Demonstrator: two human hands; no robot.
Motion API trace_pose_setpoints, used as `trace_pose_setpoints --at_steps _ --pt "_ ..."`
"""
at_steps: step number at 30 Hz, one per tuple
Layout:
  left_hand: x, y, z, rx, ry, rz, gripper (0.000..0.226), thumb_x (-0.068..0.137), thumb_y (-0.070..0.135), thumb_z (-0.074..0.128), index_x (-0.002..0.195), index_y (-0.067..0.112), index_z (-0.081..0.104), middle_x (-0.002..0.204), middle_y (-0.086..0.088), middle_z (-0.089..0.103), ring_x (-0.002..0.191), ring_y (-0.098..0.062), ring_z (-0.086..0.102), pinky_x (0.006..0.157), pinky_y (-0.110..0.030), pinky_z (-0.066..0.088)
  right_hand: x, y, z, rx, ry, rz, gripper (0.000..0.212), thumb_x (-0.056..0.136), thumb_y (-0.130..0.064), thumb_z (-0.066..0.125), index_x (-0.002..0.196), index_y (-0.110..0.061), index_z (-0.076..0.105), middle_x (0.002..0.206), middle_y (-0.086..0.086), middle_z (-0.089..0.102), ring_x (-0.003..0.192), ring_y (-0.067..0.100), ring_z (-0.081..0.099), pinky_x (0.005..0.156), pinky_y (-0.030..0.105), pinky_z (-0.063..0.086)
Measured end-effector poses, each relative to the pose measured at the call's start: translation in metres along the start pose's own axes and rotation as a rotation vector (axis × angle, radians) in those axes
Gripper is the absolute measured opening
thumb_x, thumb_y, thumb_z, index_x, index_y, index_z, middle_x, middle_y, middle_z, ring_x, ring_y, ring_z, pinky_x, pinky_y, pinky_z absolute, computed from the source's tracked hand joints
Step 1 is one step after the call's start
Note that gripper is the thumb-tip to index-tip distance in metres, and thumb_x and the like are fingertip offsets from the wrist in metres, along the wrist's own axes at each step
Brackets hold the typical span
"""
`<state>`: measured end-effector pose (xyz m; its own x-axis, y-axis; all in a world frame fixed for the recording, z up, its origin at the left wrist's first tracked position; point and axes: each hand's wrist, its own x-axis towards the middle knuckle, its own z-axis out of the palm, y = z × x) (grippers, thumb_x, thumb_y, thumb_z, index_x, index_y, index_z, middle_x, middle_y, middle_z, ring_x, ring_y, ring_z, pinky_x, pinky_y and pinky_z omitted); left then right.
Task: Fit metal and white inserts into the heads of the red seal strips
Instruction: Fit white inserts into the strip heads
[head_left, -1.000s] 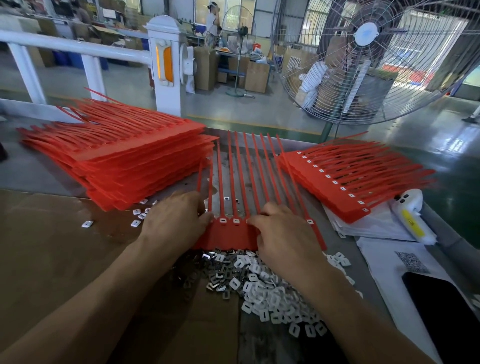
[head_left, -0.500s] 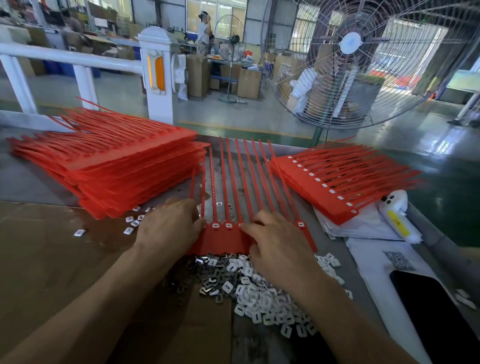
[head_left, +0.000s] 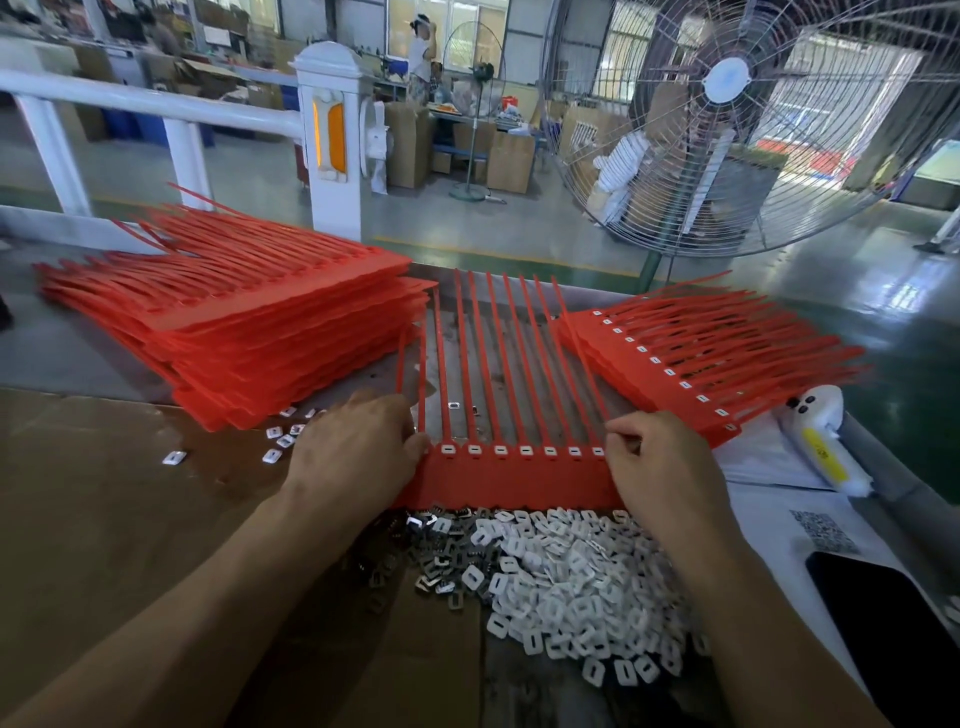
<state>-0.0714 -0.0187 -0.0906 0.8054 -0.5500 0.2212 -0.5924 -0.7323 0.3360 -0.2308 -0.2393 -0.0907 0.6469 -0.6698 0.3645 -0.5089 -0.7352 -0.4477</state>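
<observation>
A red seal strip sheet (head_left: 511, 480) lies flat in front of me, its tails pointing away. White inserts sit in several heads along its top edge. My left hand (head_left: 358, 449) rests on the sheet's left end, fingers curled at the leftmost head. My right hand (head_left: 662, 467) pinches the sheet's right end near the last head. Just below the sheet lie a heap of white inserts (head_left: 582, 577) and a smaller heap of metal inserts (head_left: 421, 551).
A tall stack of red strips (head_left: 249, 317) sits at the left, a lower stack with fitted inserts (head_left: 691, 358) at the right. Loose inserts (head_left: 280, 441) lie by the left stack. A white device (head_left: 815, 436), papers and a black phone (head_left: 893, 623) lie right. A large fan (head_left: 727, 104) stands behind.
My right hand has slid from the sheet's middle to its right end, uncovering a row of heads with white inserts. My left hand stays at the left end.
</observation>
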Motion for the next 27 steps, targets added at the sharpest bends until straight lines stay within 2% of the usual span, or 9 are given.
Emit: trace_pose_setpoints --at_steps 6,9,11,15,17,19,21,24,27 --pt "0.001 -0.002 0.000 -0.043 0.006 -0.009 0.021 0.093 0.050 0.063 0.088 0.030 0.060 0.095 0.007 0.060 0.090 -0.018 0.060 0.072 -0.034 0.045 0.002 0.009 -0.004 -0.162 -0.150 0.150 0.031 0.095 -0.042 0.060 0.100 -0.015 0.075 0.099 0.007 0.068 0.090 0.028 0.065 0.079 0.041 0.057" --pt "0.001 -0.003 0.000 -0.066 0.011 -0.017 0.021 0.093 0.048 0.064 0.084 0.031 0.059 0.093 0.007 0.058 0.087 -0.018 0.059 0.070 -0.034 0.043 0.004 0.011 -0.001 -0.024 -0.096 0.166 0.028 0.094 -0.039 0.066 0.112 -0.018 0.070 0.110 0.001 0.066 0.100 0.021 0.062 0.083 0.036 0.051" --pt "0.002 -0.003 0.000 -0.065 0.022 -0.016 0.021 0.093 0.048 0.064 0.083 0.030 0.058 0.091 0.007 0.058 0.086 -0.017 0.058 0.069 -0.034 0.042 0.004 0.011 0.000 0.181 -0.031 0.188 0.025 0.094 -0.036 0.069 0.115 -0.024 0.066 0.112 -0.006 0.065 0.103 0.014 0.061 0.084 0.033 0.047" --pt "0.003 -0.004 0.002 -0.060 0.045 -0.006 0.021 0.092 0.048 0.064 0.085 0.029 0.061 0.091 0.008 0.059 0.088 -0.017 0.059 0.069 -0.033 0.043 0.005 0.010 0.007 0.485 -0.039 0.225 0.024 0.095 -0.039 0.067 0.118 -0.033 0.066 0.105 -0.016 0.069 0.091 -0.001 0.065 0.078 0.032 0.057" --pt "0.003 -0.004 0.003 -0.089 0.051 -0.005 0.020 0.091 0.047 0.066 0.084 0.029 0.061 0.089 0.010 0.059 0.085 -0.015 0.058 0.067 -0.033 0.042 0.006 0.011 0.010 0.565 -0.067 0.234 0.016 0.094 -0.040 0.065 0.108 -0.036 0.071 0.091 -0.016 0.075 0.080 0.002 0.071 0.070 0.037 0.062" --pt "0.005 -0.004 0.004 -0.167 0.063 -0.014 0.016 0.091 0.043 0.067 0.083 0.030 0.062 0.089 0.011 0.061 0.084 -0.013 0.060 0.069 -0.034 0.047 0.006 0.012 0.011 0.619 -0.101 0.226 0.010 0.094 -0.037 0.066 0.098 -0.041 0.073 0.083 -0.017 0.077 0.072 0.005 0.074 0.058 0.032 0.060" --pt "0.007 -0.005 0.004 -0.293 0.073 -0.033 0.010 0.092 0.037 0.069 0.085 0.031 0.066 0.090 0.011 0.065 0.082 -0.009 0.062 0.070 -0.032 0.051 0.007 0.014 0.012 0.647 -0.100 0.236 0.008 0.094 -0.034 0.067 0.096 -0.037 0.074 0.081 -0.014 0.077 0.070 0.009 0.075 0.053 0.029 0.058" --pt "0.009 -0.003 0.003 -0.460 0.084 -0.026 0.005 0.093 0.030 0.069 0.088 0.032 0.069 0.085 0.015 0.066 0.073 0.004 0.060 0.057 -0.018 0.043 0.010 0.015 0.011 0.661 -0.033 0.256 0.006 0.094 -0.029 0.068 0.095 -0.031 0.074 0.081 -0.014 0.076 0.072 0.011 0.075 0.054 0.033 0.059" --pt "0.007 0.002 0.004 -0.524 0.066 0.056 0.004 0.093 0.031 0.069 0.092 0.035 0.070 0.092 0.016 0.065 0.083 0.005 0.060 0.060 -0.013 0.045 0.014 0.017 0.007 0.679 0.052 0.288 0.008 0.094 -0.026 0.069 0.097 -0.031 0.074 0.084 -0.011 0.076 0.079 0.015 0.074 0.065 0.041 0.062"
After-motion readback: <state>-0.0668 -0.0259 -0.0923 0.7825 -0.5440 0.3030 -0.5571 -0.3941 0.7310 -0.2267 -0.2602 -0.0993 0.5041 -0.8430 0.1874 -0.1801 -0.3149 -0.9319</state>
